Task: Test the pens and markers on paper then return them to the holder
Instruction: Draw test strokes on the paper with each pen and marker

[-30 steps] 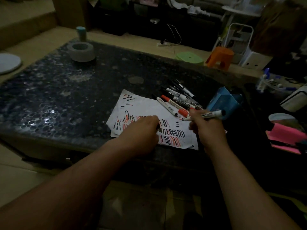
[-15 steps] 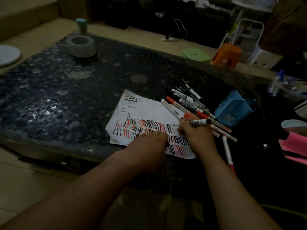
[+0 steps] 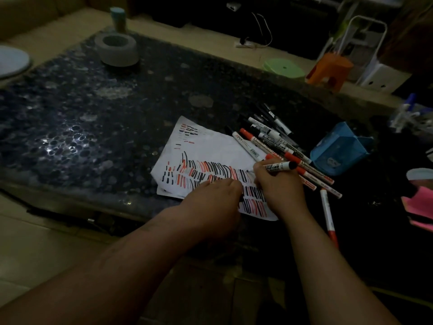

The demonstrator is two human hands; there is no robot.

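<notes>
White paper [image 3: 218, 150] covered in black and red strokes lies on the dark table [image 3: 93, 118]. My right hand [image 3: 278, 191] grips a white marker [image 3: 280, 166] with a black end, its tip down on the paper. My left hand [image 3: 212, 202] rests closed on the paper's near edge; whether it holds a cap is hidden. Several red and black markers [image 3: 269, 141] lie in a pile to the right of the paper. The blue holder [image 3: 337, 151] lies tipped beside them. One red marker [image 3: 328, 214] lies alone near the table's front edge.
A grey tape roll [image 3: 116, 49] sits at the table's far left. Pink paper [image 3: 419, 207] lies at the far right edge. An orange stool [image 3: 329, 70] and a green lid [image 3: 283, 68] are on the floor beyond the table.
My right hand has brought the marker from above the holder down to the paper, tip now touching it. My left hand stayed on the paper. The camera moved closer.
</notes>
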